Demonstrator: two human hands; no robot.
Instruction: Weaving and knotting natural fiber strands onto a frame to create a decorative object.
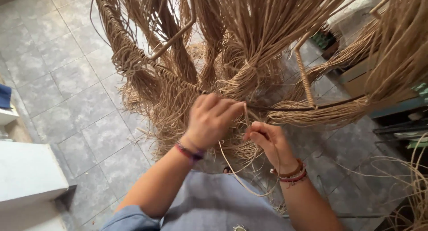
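The left hand (209, 121) is curled shut, its grip pinching a tan fibre strand (246, 117) at the dark frame rim (285, 109). Just beside it, the right hand (267, 139) closes on the same strand — both against the hanging woven fibre bundles (249, 43), above the grey tiled floor (62, 79).

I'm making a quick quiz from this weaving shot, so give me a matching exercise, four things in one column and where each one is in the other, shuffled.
Things:
1. left hand
2. right hand
3. white ledge
4. floor tiles

Places:
A. left edge of the picture
B. grey, beneath the wicker frame
C. pinching a single strand below the rim
D. gripping the fibre bundle at the rim

Pairs: 1-D, 2-C, 3-A, 4-B
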